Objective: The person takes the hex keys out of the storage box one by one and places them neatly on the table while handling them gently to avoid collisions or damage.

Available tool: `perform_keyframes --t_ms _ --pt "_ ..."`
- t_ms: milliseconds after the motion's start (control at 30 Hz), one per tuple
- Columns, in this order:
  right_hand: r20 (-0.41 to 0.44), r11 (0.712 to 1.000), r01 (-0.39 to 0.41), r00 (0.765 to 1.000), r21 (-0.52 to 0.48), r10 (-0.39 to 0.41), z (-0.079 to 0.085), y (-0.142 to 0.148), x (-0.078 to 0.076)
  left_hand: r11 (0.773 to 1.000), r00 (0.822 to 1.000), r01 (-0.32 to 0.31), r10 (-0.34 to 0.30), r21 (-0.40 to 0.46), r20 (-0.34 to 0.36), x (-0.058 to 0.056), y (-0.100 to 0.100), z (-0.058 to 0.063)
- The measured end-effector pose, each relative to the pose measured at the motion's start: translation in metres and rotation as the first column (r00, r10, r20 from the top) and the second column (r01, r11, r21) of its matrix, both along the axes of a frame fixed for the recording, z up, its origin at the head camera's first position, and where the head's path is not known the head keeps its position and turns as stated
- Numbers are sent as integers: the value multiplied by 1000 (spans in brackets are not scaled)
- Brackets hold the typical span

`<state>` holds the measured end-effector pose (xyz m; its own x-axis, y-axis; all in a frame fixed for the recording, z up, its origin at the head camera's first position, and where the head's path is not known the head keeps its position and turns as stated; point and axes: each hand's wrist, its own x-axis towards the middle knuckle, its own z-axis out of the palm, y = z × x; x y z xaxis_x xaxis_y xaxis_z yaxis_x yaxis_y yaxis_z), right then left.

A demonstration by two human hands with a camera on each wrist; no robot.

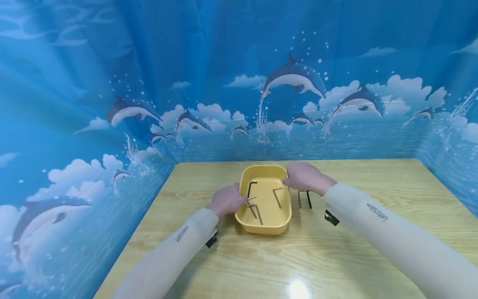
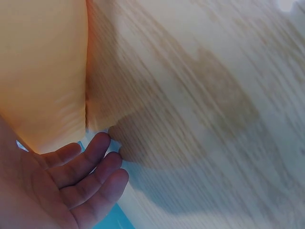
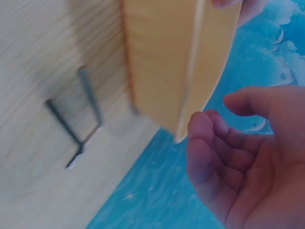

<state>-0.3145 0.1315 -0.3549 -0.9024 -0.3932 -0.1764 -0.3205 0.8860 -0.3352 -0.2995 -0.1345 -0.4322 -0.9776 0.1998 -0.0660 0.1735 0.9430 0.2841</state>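
A yellow plastic bin [image 1: 263, 229] stands on the table with several L-shaped hex keys inside, among them a black hex key [image 1: 249, 189] and a silver hex key [image 1: 277, 197]. My left hand [image 1: 227, 200] holds the bin's left rim, thumb over the edge; its other fingers [image 2: 90, 179] lie loosely bent along the outer wall. At the far right corner is my right hand [image 1: 304, 177], close to the rim. Its fingers [image 3: 200, 143] are loosely curled, with a gap to the thumb; whether they touch the bin I cannot tell.
Right of the bin, a black hex key [image 1: 309, 200] and a silver hex key [image 1: 299, 200] lie on the wooden table [image 1: 358, 249], partly below the right wrist. A blue dolphin-print curtain [image 1: 224, 137] borders the table's back and sides.
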Motion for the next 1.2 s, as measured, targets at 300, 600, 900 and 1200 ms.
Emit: perform_keyframes --t_ms 300,600,900,1200 --pt "36 995 -65 997 77 62 16 -50 -6 999 1000 4 -5 32 16 0 -4 -1" --pt "71 993 -102 993 53 98 9 -83 -12 998 1000 15 -16 53 25 0 -7 -1" --pt "194 992 -119 975 34 110 -9 -101 -22 999 1000 11 -11 38 8 0 -5 -2" --pt "201 975 -168 970 147 137 -26 -118 -23 999 1000 25 -24 36 -18 0 -4 -2"
